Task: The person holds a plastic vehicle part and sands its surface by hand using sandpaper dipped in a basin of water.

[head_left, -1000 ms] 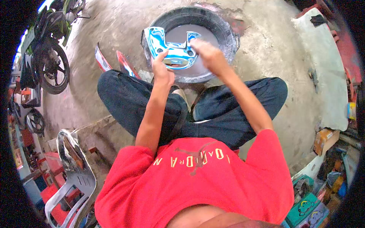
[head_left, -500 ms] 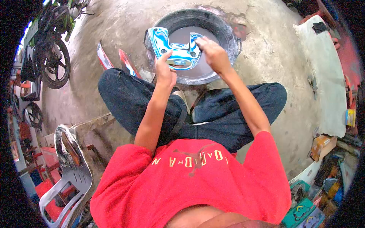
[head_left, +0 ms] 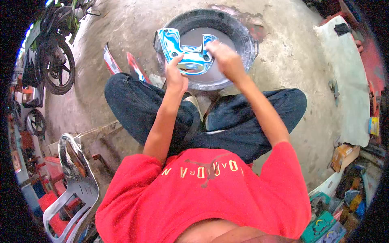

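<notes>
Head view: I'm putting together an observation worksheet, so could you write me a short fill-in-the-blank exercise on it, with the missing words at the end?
1. The ____ of the left hand rests on the shiny panel.
2. The blurred hand is the person's ____ one.
3. The shirt is ____ in colour.
4. Two narrow pieces lie to the person's ____ of the tub.

Missing words: thumb; right; red; left.

A stained concrete floor point(head_left: 291, 56) spreads between a motorcycle point(head_left: 58, 67) and a grey chair point(head_left: 90, 182) at left and a box point(head_left: 344, 156) at right.
</notes>
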Action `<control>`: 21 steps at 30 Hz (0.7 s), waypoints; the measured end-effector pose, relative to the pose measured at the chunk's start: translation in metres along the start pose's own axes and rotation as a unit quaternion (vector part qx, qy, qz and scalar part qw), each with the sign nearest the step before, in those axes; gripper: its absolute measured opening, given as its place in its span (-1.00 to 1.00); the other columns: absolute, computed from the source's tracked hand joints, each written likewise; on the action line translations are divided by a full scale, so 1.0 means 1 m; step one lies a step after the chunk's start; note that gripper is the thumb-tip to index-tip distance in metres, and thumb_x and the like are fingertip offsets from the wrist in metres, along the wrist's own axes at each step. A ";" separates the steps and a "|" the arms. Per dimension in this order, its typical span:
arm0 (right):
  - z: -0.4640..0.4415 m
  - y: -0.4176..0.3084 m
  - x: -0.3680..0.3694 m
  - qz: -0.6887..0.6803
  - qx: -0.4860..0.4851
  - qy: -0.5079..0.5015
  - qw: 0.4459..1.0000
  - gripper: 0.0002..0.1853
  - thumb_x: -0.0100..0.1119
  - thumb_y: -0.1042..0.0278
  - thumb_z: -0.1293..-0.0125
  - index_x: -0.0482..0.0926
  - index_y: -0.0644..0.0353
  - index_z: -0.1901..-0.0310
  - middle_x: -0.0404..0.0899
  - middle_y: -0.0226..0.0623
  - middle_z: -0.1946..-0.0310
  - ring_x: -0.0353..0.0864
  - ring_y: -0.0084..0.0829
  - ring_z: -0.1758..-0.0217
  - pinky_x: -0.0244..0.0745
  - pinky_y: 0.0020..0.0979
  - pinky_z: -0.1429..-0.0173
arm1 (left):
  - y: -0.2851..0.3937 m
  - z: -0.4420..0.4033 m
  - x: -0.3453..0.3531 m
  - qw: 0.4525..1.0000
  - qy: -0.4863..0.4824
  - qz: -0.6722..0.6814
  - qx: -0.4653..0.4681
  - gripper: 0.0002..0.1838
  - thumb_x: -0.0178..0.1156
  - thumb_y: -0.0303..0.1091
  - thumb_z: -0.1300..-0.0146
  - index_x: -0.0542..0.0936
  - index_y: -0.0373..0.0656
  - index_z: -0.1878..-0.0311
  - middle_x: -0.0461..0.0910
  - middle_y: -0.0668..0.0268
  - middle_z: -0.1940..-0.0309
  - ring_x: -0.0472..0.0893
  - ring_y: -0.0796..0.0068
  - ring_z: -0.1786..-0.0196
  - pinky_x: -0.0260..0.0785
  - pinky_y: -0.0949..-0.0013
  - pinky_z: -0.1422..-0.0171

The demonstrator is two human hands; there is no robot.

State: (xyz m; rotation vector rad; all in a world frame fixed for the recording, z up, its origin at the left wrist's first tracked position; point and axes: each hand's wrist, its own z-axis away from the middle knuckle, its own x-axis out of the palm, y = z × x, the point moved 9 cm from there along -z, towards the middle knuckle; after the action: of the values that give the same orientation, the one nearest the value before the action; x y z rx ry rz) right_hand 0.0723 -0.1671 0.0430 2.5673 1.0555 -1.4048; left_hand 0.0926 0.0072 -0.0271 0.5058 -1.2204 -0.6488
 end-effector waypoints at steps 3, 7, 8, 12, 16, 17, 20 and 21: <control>0.004 0.002 0.002 0.003 0.007 0.012 1.000 -0.59 0.03 0.56 -0.27 0.61 0.18 -0.15 0.64 -0.11 -0.15 0.60 -0.09 -0.28 0.51 -0.17 -0.33 | -0.001 0.000 -0.001 1.000 0.002 -0.006 -0.005 -0.63 0.12 -0.44 -0.27 0.48 -0.18 -0.15 0.65 0.20 0.13 0.73 0.23 0.18 0.68 0.12 0.21; 0.003 -0.033 -0.010 -0.042 -0.022 -0.005 0.999 -0.60 0.02 0.55 -0.28 0.61 0.19 -0.14 0.65 -0.12 -0.14 0.60 -0.09 -0.28 0.51 -0.16 -0.34 | -0.001 0.000 -0.001 1.000 0.007 -0.006 -0.008 -0.67 0.13 -0.43 -0.28 0.50 -0.21 -0.12 0.67 0.19 0.13 0.74 0.23 0.16 0.68 0.13 0.22; -0.003 -0.009 -0.006 -0.023 0.002 -0.003 1.000 -0.61 0.02 0.56 -0.29 0.61 0.19 -0.14 0.65 -0.12 -0.14 0.60 -0.11 -0.28 0.50 -0.17 -0.35 | 0.001 0.002 0.001 1.000 0.009 -0.019 0.008 -0.68 0.13 -0.42 -0.28 0.50 -0.22 -0.10 0.67 0.18 0.14 0.74 0.23 0.17 0.68 0.13 0.22; 0.004 -0.030 -0.006 -0.035 -0.008 0.004 0.999 -0.64 0.03 0.56 -0.31 0.61 0.20 -0.11 0.65 -0.14 -0.14 0.59 -0.13 -0.29 0.49 -0.17 -0.38 | -0.006 -0.004 -0.002 1.000 -0.006 0.003 -0.022 -0.64 0.17 -0.41 -0.28 0.48 -0.13 -0.15 0.64 0.24 0.13 0.73 0.28 0.17 0.67 0.17 0.28; -0.002 0.004 0.001 -0.017 0.000 0.006 1.000 -0.63 0.04 0.55 -0.30 0.60 0.22 -0.13 0.63 -0.08 -0.16 0.58 -0.10 -0.30 0.48 -0.16 -0.39 | -0.001 0.000 -0.005 1.000 0.003 -0.011 0.008 -0.65 0.16 -0.42 -0.27 0.49 -0.16 -0.13 0.65 0.22 0.14 0.73 0.28 0.18 0.67 0.15 0.26; -0.004 0.015 0.001 0.007 0.017 0.008 1.000 -0.62 0.05 0.55 -0.30 0.60 0.22 -0.14 0.63 -0.08 -0.17 0.58 -0.11 -0.30 0.47 -0.16 -0.39 | 0.002 0.005 0.000 1.000 0.007 -0.017 0.021 -0.67 0.14 -0.41 -0.27 0.50 -0.18 -0.11 0.66 0.21 0.15 0.73 0.28 0.18 0.67 0.15 0.25; 0.010 -0.030 -0.003 -0.048 -0.012 -0.003 0.999 -0.61 0.05 0.57 -0.28 0.60 0.23 -0.14 0.63 -0.05 -0.16 0.59 -0.08 -0.29 0.49 -0.15 -0.36 | -0.008 -0.010 -0.013 1.000 -0.011 -0.002 -0.003 -0.63 0.16 -0.42 -0.25 0.48 -0.15 -0.14 0.64 0.21 0.12 0.73 0.26 0.14 0.68 0.13 0.23; 0.008 -0.047 -0.009 -0.067 -0.032 -0.017 0.997 -0.61 0.05 0.57 -0.28 0.59 0.23 -0.15 0.63 -0.04 -0.15 0.59 -0.07 -0.28 0.49 -0.14 -0.35 | -0.006 -0.008 -0.009 1.000 -0.018 0.003 -0.017 -0.61 0.17 -0.42 -0.25 0.47 -0.14 -0.16 0.63 0.21 0.11 0.72 0.25 0.13 0.68 0.12 0.22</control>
State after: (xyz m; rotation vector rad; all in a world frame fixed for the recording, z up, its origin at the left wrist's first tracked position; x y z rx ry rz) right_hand 0.0363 -0.1387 0.0579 2.4604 1.2672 -1.4116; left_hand 0.0973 0.0095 -0.0399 0.4650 -1.2418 -0.6748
